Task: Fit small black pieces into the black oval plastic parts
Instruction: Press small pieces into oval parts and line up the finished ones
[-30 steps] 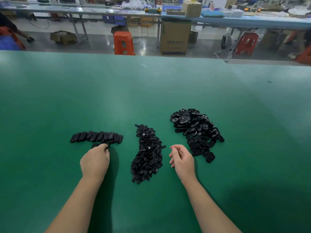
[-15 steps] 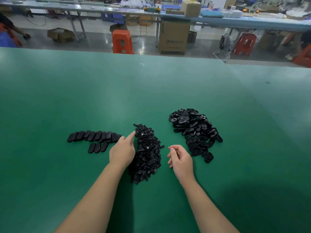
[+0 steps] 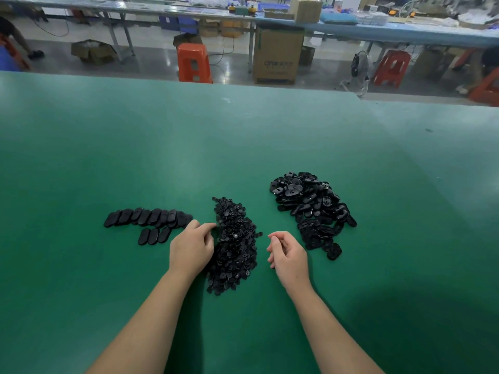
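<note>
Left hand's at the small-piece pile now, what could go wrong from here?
1. The left hand touches the edge of the loose pile of small pieces; a sweep could scatter them or lift several at once.
2. The finished ovals lie close beside that hand, so its wrist may knock the rows.
3. The right hand, loosely curled, holds no oval that I can see.

I log: green table mat (image 3: 243, 136); black small pieces pile (image 3: 235, 244); glossy black oval parts heap (image 3: 310, 209); matte black row (image 3: 147, 217); orange stool (image 3: 194, 63); brown carton (image 3: 278, 54).
</note>
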A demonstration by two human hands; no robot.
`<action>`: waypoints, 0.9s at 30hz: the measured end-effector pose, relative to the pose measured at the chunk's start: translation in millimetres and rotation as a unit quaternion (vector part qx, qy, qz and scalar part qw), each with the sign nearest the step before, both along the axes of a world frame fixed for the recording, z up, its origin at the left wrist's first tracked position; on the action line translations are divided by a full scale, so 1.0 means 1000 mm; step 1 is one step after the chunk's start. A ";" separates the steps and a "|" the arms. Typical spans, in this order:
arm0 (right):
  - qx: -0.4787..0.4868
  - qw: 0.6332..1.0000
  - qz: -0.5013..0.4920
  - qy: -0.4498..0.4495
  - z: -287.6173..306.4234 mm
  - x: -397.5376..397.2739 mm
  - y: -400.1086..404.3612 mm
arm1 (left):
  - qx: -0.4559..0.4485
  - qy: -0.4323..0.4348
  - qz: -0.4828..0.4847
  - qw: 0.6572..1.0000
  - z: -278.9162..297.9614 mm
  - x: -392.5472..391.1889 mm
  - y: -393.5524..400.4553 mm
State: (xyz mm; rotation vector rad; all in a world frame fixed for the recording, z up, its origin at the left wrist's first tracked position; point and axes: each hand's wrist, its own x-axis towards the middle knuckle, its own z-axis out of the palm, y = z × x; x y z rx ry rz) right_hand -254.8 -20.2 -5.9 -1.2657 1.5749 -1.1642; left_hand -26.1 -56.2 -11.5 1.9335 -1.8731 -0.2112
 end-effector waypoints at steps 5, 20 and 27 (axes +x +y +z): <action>0.004 1.000 0.002 -0.001 0.000 0.000 0.000 | -0.021 0.077 0.025 0.997 -0.003 0.002 0.001; 0.045 0.997 0.064 -0.023 0.007 -0.004 -0.002 | -0.032 0.081 0.047 0.995 -0.004 0.002 0.000; 0.047 0.992 0.072 0.088 0.025 -0.033 -0.026 | -0.041 0.110 0.065 0.991 -0.006 0.004 -0.004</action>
